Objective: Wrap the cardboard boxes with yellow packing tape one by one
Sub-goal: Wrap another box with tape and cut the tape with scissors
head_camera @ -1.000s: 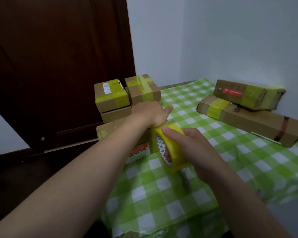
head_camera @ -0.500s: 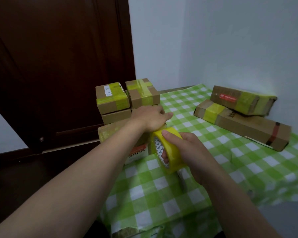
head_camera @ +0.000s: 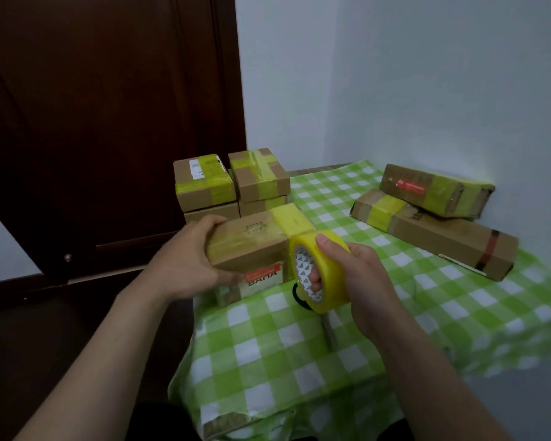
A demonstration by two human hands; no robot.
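A cardboard box [head_camera: 248,246] with a red-and-white label lies at the table's left edge, a fresh band of yellow tape across its right end. My left hand [head_camera: 188,262] grips the box's left end, thumb on top and fingers underneath. My right hand [head_camera: 350,275] holds the yellow tape roll [head_camera: 323,272] against the box's right side, thumb on the roll's outside and fingers through its core. The tape runs straight from the roll onto the box top.
Taped small boxes [head_camera: 233,183] are stacked behind the held box. Two long taped boxes [head_camera: 433,214] lie against the right wall. The green checked tablecloth [head_camera: 299,351] covers the table; a dark wooden door [head_camera: 109,122] stands to the left.
My left hand slid from the top of the box to its left end. A yellow tape band now shows across the box top. The right hand stayed with the roll.
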